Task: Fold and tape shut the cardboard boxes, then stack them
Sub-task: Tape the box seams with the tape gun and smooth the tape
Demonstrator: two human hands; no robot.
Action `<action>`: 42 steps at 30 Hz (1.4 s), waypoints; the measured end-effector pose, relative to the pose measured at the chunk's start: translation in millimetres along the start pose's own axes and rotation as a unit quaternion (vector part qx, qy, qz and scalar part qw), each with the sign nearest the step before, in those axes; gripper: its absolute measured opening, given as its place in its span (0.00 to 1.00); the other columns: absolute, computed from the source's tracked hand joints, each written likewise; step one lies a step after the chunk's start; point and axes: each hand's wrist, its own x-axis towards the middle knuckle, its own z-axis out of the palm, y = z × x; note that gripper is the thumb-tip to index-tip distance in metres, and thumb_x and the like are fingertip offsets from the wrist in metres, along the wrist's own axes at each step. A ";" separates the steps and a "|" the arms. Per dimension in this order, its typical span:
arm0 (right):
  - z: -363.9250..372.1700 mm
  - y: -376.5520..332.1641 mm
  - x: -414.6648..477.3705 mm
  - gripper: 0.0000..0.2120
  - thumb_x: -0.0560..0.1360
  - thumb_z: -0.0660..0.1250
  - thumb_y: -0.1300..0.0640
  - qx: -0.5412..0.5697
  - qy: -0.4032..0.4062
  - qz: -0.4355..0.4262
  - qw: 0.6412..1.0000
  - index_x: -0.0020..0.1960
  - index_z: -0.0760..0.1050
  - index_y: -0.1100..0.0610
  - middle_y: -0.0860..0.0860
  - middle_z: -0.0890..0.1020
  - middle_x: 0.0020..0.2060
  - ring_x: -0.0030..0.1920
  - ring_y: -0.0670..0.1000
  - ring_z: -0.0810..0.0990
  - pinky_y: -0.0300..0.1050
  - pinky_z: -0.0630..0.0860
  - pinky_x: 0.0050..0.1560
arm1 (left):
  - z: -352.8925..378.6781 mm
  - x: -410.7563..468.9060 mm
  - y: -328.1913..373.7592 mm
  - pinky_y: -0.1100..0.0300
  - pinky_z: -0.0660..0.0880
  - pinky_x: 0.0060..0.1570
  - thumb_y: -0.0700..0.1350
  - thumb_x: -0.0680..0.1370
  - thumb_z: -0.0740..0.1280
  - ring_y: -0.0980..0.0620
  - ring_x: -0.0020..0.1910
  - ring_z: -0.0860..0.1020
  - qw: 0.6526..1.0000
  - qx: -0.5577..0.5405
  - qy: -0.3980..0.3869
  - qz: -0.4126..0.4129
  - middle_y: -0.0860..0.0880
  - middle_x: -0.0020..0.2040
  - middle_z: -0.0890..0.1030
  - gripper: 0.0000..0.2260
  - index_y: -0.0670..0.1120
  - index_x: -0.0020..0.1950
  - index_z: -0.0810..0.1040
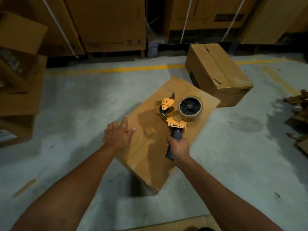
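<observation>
A closed cardboard box lies on the concrete floor in front of me, with shiny clear tape along its top. My left hand rests flat on the box's near left edge, fingers straight. My right hand grips the dark handle of an orange tape dispenser, held over the box top. Its roll of clear tape sits on the right side. A second taped box lies tilted on the floor just behind the first.
Tall cardboard cartons with white straps line the back wall on pallets. Open boxes are piled at the left. A yellow line crosses the floor. Cardboard scraps lie at the right edge, and flat cardboard near my feet.
</observation>
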 end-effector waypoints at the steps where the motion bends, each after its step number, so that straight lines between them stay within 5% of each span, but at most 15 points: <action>1: 3.8 -0.4 -3.1 0.08 0.71 0.70 0.64 -0.005 -0.015 0.003 1.000 0.35 0.74 0.60 0.55 0.77 0.26 0.27 0.55 0.76 0.49 0.75 0.34 | 1.5 -6.0 -4.6 0.43 0.64 0.66 0.69 0.80 0.47 0.36 0.67 0.65 0.999 -0.017 -0.007 -0.033 0.35 0.70 0.65 0.34 0.54 0.81 0.46; 6: 13.7 5.7 -26.0 0.06 0.71 0.70 0.66 -0.061 -0.117 -0.007 0.991 0.39 0.73 0.60 0.57 0.77 0.29 0.28 0.55 0.75 0.50 0.75 0.35 | -5.0 -37.2 -25.3 0.44 0.64 0.68 0.68 0.80 0.50 0.36 0.72 0.64 0.983 -0.095 -0.072 -0.139 0.36 0.75 0.62 0.36 0.52 0.81 0.42; 11: 28.4 9.4 -47.0 0.05 0.72 0.69 0.66 -0.131 -0.191 -0.037 0.972 0.41 0.73 0.61 0.56 0.77 0.28 0.26 0.53 0.75 0.46 0.74 0.31 | 15.8 -66.2 -83.1 0.44 0.70 0.68 0.69 0.75 0.58 0.36 0.70 0.70 0.954 -0.270 -0.123 -0.049 0.36 0.74 0.67 0.43 0.55 0.81 0.40; 14: 37.3 10.4 -54.6 0.05 0.73 0.69 0.66 -0.178 -0.223 -0.068 0.956 0.39 0.74 0.61 0.56 0.77 0.27 0.26 0.54 0.75 0.47 0.75 0.30 | 26.7 -96.9 -101.6 0.47 0.72 0.64 0.64 0.75 0.63 0.38 0.65 0.73 0.946 -0.318 -0.058 -0.031 0.40 0.66 0.73 0.34 0.50 0.76 0.63; 16: 39.7 10.8 -57.1 0.06 0.72 0.69 0.66 -0.217 -0.240 -0.093 0.942 0.38 0.74 0.62 0.57 0.77 0.27 0.26 0.55 0.74 0.47 0.75 0.30 | 28.6 -111.3 -103.3 0.52 0.75 0.59 0.53 0.80 0.66 0.43 0.59 0.76 0.930 -0.354 0.093 -0.033 0.43 0.58 0.76 0.17 0.44 0.64 0.77; 19: 41.4 10.5 -60.0 0.06 0.71 0.69 0.67 -0.264 -0.264 -0.123 0.920 0.38 0.73 0.62 0.59 0.77 0.27 0.26 0.55 0.74 0.48 0.75 0.29 | 11.8 -126.5 -99.9 0.53 0.79 0.44 0.52 0.79 0.69 0.44 0.45 0.81 0.788 -0.598 0.125 -0.077 0.43 0.47 0.82 0.10 0.45 0.52 0.81; 22: 42.1 9.7 -62.9 0.06 0.71 0.71 0.65 -0.312 -0.278 -0.145 0.897 0.38 0.74 0.61 0.57 0.78 0.26 0.26 0.55 0.76 0.48 0.76 0.31 | -1.9 -125.4 -103.8 0.51 0.80 0.43 0.47 0.80 0.68 0.42 0.45 0.83 0.640 -0.755 0.063 -0.125 0.42 0.48 0.83 0.08 0.44 0.55 0.79; 24: 40.6 8.7 -65.6 0.06 0.71 0.71 0.64 -0.336 -0.282 -0.160 0.884 0.37 0.75 0.61 0.56 0.79 0.26 0.26 0.55 0.76 0.48 0.77 0.32 | -7.0 -125.8 -105.9 0.55 0.80 0.41 0.40 0.80 0.66 0.42 0.46 0.83 0.596 -0.792 0.030 -0.129 0.41 0.49 0.82 0.08 0.41 0.58 0.78; 29: 35.8 3.4 -71.4 0.05 0.72 0.71 0.66 -0.383 -0.302 -0.172 0.856 0.40 0.76 0.63 0.56 0.80 0.27 0.26 0.53 0.77 0.44 0.77 0.31 | 0.2 -132.6 -112.8 0.58 0.82 0.42 0.35 0.79 0.66 0.43 0.44 0.84 0.599 -0.793 -0.030 -0.106 0.39 0.48 0.82 0.04 0.36 0.52 0.78; 37: 34.8 -0.2 -73.0 0.05 0.73 0.73 0.64 -0.420 -0.341 -0.201 0.817 0.46 0.77 0.63 0.56 0.82 0.30 0.28 0.54 0.79 0.46 0.79 0.32 | 9.7 -131.7 -117.5 0.59 0.83 0.36 0.33 0.81 0.61 0.41 0.39 0.85 0.617 -0.766 -0.009 -0.180 0.33 0.49 0.82 0.05 0.34 0.51 0.77; 42: 34.5 1.2 -69.9 0.06 0.73 0.73 0.63 -0.445 -0.355 -0.254 0.782 0.47 0.77 0.63 0.59 0.84 0.32 0.31 0.57 0.82 0.47 0.80 0.34 | 14.8 -130.7 -116.8 0.56 0.81 0.33 0.36 0.81 0.57 0.47 0.31 0.81 0.531 -0.815 -0.024 -0.233 0.41 0.37 0.80 0.07 0.37 0.49 0.74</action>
